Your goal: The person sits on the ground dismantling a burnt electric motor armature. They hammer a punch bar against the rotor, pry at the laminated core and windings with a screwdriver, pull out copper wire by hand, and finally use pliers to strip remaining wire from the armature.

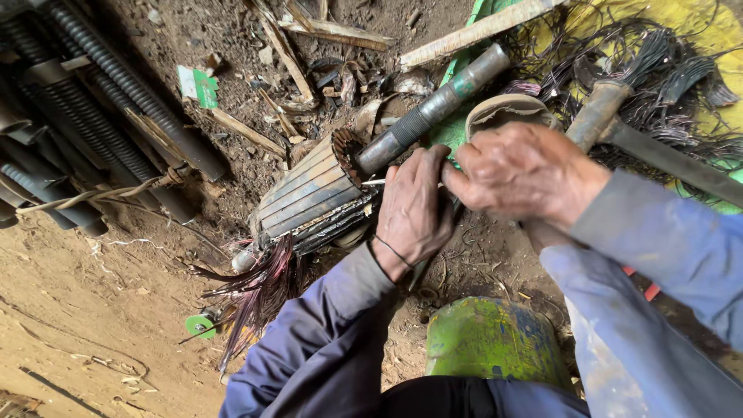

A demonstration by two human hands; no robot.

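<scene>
Left hand: the left hand (412, 209) is clenched beside the end of the motor armature (313, 193), fingers curled; what it grips is hidden.
Right hand: the right hand (526, 172) is clenched just right of it, knuckles up; its contents cannot be told.
Armature: 1, lying tilted on the dirt floor (93, 310), steel shaft (433, 108) pointing up-right, copper wires (259, 290) splayed from its lower end.
Labels: 1 green-and-white card scrap (197, 85) upper left.
Can: 1 green and yellow can (491, 340) by the knees.
Hammer: 1 hammer (619, 128) behind the right hand.
</scene>
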